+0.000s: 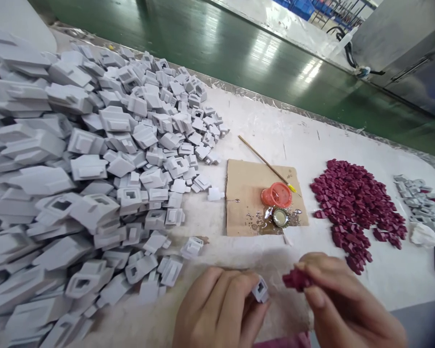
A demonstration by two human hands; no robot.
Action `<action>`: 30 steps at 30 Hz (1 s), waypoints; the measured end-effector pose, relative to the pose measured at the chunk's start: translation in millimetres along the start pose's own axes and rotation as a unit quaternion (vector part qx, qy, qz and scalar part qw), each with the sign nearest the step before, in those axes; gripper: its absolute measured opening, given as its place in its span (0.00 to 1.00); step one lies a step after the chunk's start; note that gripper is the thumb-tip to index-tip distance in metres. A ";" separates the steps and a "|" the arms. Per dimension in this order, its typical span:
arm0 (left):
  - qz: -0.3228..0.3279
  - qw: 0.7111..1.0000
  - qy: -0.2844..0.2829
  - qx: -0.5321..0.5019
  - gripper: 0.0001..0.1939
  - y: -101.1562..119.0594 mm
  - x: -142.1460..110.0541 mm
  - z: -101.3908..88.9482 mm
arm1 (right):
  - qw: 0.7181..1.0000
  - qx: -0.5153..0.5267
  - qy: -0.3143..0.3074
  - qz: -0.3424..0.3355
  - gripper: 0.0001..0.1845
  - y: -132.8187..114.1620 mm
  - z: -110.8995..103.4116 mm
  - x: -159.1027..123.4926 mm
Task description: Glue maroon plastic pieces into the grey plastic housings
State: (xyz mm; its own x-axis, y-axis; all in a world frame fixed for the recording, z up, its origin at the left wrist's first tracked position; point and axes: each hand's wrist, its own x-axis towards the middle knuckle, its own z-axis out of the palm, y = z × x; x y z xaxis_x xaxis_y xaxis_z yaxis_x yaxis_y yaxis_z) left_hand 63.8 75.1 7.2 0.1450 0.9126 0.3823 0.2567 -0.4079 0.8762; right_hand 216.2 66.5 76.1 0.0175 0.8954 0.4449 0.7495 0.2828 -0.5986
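Note:
My left hand is closed round a small grey plastic housing, its square opening turned toward my right hand. My right hand pinches several small dark red pieces a short gap to the right of the housing. Both hands hover near the table's front edge. A big heap of the same grey housings fills the left side of the white table. A pile of dark red pieces lies to the right.
A cardboard square in the middle carries an orange cap, a metal bottle cap and wet spots. A thin stick leans across it. Finished grey parts lie far right. A green floor strip runs behind.

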 end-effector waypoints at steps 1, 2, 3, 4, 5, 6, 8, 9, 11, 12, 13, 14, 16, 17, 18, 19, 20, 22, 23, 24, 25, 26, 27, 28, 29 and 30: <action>-0.004 1.000 0.001 0.002 0.06 0.1 -0.1 0.2 | 1.000 0.011 -0.006 -0.007 0.08 -2.4 3.0 -5.4; -0.006 1.000 0.002 0.004 0.06 0.3 -0.1 0.3 | 1.000 0.019 -0.007 -0.014 0.08 -3.4 6.0 -10.1; -0.007 1.000 0.004 0.005 0.06 0.6 0.0 0.4 | 1.000 0.019 -0.002 -0.019 0.08 -3.3 8.6 -14.0; -0.008 1.000 0.005 0.005 0.05 0.8 0.2 0.4 | 1.000 0.016 0.000 -0.023 0.09 -2.5 10.8 -17.1; -0.009 1.000 0.005 0.003 0.05 1.1 0.3 0.4 | 1.000 0.013 -0.002 -0.028 0.10 -1.5 12.3 -19.2; -0.010 1.000 0.004 0.000 0.05 1.3 0.4 0.3 | 0.999 0.009 -0.007 -0.033 0.11 -0.4 13.1 -20.6; -0.012 1.000 0.003 -0.004 0.05 1.5 0.4 0.3 | 0.999 0.001 -0.016 -0.036 0.13 0.6 13.7 -21.6; -0.012 1.000 0.003 -0.005 0.06 1.5 0.1 0.4 | 0.999 -0.002 -0.020 -0.035 0.13 0.5 13.7 -21.6; -0.009 1.000 0.004 -0.005 0.06 1.3 -0.5 0.7 | 0.999 -0.008 -0.023 -0.033 0.14 -1.0 14.2 -21.1; -0.009 1.000 0.005 -0.005 0.06 1.3 -0.8 0.9 | 0.999 -0.008 -0.026 -0.030 0.14 -2.1 14.8 -21.0; -0.010 1.000 0.006 -0.005 0.06 1.2 -1.0 1.2 | 0.999 -0.009 -0.029 -0.030 0.14 -3.3 15.6 -21.0; -0.012 1.000 0.008 -0.006 0.06 1.3 -1.1 1.4 | 0.999 -0.010 -0.029 -0.028 0.14 -4.4 16.5 -21.1; -0.015 1.000 0.009 -0.005 0.05 1.6 -1.0 1.8 | 0.999 -0.018 -0.028 -0.024 0.15 -6.1 18.0 -21.5; -0.014 1.000 0.010 -0.005 0.05 1.9 -0.8 1.9 | 0.999 -0.024 -0.030 -0.027 0.15 -6.6 18.4 -21.5; -0.014 1.000 0.011 -0.005 0.05 2.3 -0.6 2.0 | 0.998 -0.030 -0.032 -0.035 0.15 -6.9 18.7 -21.1; -0.014 1.000 0.013 -0.006 0.06 2.6 -0.5 2.1 | 0.998 -0.032 -0.036 -0.049 0.15 -6.9 18.8 -20.4; -0.013 1.000 0.015 -0.006 0.06 2.9 -0.5 2.1 | 0.996 -0.033 -0.045 -0.063 0.15 -6.6 18.9 -19.4; -0.008 1.000 0.017 -0.003 0.08 3.1 -1.3 2.0 | 0.994 -0.029 -0.061 -0.082 0.16 -5.5 18.8 -17.1; -0.006 1.000 0.014 0.001 0.08 2.9 -2.0 1.9 | 0.994 -0.024 -0.064 -0.082 0.16 -4.7 18.8 -16.3; -0.005 1.000 0.008 0.007 0.08 2.5 -2.5 1.8 | 0.995 -0.019 -0.067 -0.078 0.16 -3.8 18.6 -16.1; -0.005 1.000 0.000 0.012 0.08 1.9 -2.9 1.5 | 0.994 -0.012 -0.076 -0.072 0.16 -2.8 18.1 -16.5; -0.007 1.000 -0.009 0.020 0.07 1.1 -3.0 1.0 | 0.994 -0.005 -0.087 -0.069 0.16 -1.8 17.3 -17.8; -0.011 0.999 -0.019 0.025 0.08 0.4 -2.5 0.0 | 0.993 0.003 -0.098 -0.063 0.16 -0.8 15.9 -19.7; -0.016 0.999 -0.028 0.027 0.10 -0.3 -1.6 -1.6 | 0.993 0.010 -0.103 -0.049 0.17 0.4 13.7 -22.1; -0.020 0.999 -0.039 0.024 0.12 -0.6 -0.1 -4.2 | 0.995 0.015 -0.096 -0.026 0.19 2.0 10.4 -24.8; -0.020 0.998 -0.049 0.015 0.15 -0.4 1.7 -7.9 | 0.997 0.019 -0.076 -0.001 0.22 4.3 5.7 -27.5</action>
State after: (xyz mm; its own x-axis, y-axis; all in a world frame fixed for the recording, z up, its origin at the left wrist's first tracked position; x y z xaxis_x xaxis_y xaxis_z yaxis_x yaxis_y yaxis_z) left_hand 56.4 77.0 9.9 0.2271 0.9214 0.3153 0.2919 -0.3733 0.8806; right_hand 215.2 45.0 57.5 -0.0878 0.9356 0.3419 0.7238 0.2957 -0.6235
